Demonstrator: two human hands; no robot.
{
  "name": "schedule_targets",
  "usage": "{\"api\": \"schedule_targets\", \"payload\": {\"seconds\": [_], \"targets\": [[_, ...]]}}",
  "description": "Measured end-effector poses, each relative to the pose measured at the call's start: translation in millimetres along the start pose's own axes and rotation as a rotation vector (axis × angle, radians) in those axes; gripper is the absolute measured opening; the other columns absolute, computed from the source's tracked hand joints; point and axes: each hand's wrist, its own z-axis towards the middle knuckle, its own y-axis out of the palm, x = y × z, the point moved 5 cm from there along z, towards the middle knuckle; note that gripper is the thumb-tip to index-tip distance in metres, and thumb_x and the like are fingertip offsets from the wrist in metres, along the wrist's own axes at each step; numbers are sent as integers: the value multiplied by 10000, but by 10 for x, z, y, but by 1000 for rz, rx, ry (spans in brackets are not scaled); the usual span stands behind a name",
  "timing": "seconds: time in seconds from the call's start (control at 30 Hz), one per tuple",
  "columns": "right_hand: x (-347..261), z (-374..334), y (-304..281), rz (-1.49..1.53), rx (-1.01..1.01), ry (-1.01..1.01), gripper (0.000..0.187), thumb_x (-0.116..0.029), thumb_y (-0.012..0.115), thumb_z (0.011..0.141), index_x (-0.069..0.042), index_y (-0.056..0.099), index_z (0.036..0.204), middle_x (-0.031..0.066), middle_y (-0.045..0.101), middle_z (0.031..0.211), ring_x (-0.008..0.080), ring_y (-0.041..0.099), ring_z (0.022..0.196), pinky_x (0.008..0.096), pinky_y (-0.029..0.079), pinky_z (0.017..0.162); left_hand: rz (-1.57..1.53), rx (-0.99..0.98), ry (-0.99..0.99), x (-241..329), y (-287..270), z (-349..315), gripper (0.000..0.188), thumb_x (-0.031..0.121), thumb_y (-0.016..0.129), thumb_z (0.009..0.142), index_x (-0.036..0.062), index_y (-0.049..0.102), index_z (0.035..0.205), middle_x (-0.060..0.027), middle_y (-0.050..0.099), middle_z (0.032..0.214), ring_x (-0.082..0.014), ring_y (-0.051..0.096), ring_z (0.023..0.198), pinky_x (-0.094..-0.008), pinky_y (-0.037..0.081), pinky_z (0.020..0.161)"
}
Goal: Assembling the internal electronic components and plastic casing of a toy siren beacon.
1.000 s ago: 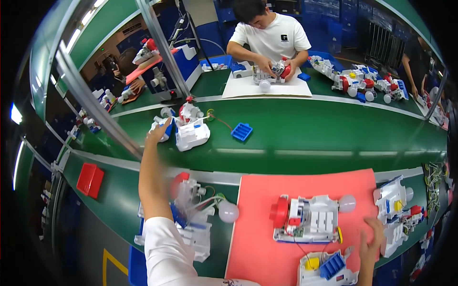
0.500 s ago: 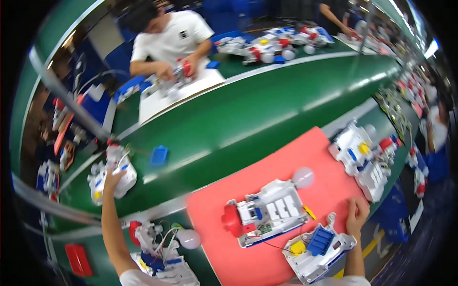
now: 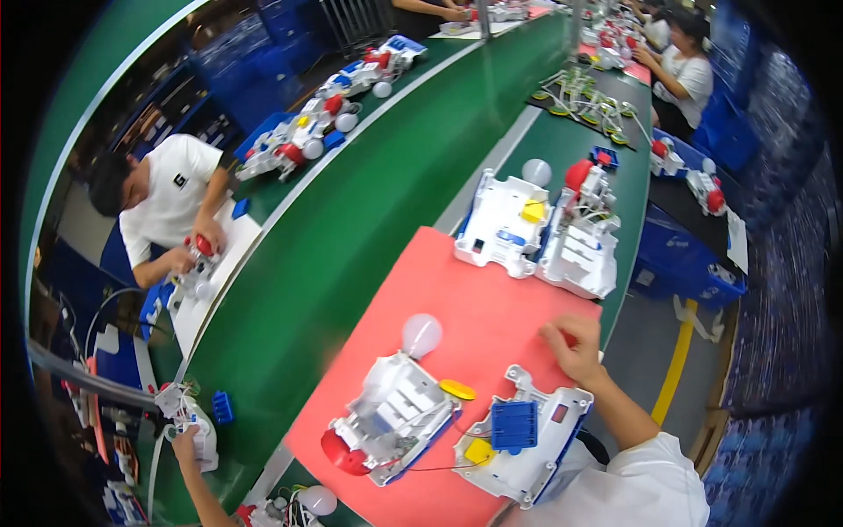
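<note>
At the lower left, my left hand grips a white plastic housing on the green belt. My right hand is closed at the right side of the pink mat; a dark red spot shows between its fingers, but I cannot make out what it is. On the mat lies an open white casing half with a red dome, a translucent ball and a yellow oval piece. Thin wires run to a second white half, which carries a blue ribbed box and a yellow block.
Two more white casing parts lie beyond the mat, near a small blue tray and bundled wires. A small blue piece sits on the belt. Across it, a co-worker handles a similar assembly.
My view has swung to the right, so the mat and belt appear turned and farther left. My left hand stays on the white housing; my right hand remains closed near the mat's right edge.
</note>
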Motion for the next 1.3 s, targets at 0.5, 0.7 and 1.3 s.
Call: {"api": "schedule_targets", "payload": {"seconds": [0.5,0.7,1.3], "targets": [[-27,36,20,67,6,-88,92,-64,759,785,-26,713,856,99,683,826,269,658,751,348,520,655,60,-393,863,4517,2185,-1909,412,229,792,702,-34,679,999,-103,690,830,-194,631,751,-337,500,719],[76,131,-528,-325,303,36,675,-328,887,648,-124,638,1241,235,366,1430,459,317,1330,555,301,1068,55,-453,1060,5956,3476,-2797,561,436,786,665,1,713,1010,-159,728,880,-245,699,757,-366,531,707],[1663,1750,-1100,-646,244,175,743,-387,823,704,-68,520,1302,140,545,1173,334,497,1094,439,404,870,83,-480,1151,6335,2935,-3771,533,327,792,693,-27,672,1074,-122,712,878,-168,671,769,-294,515,736]]}}
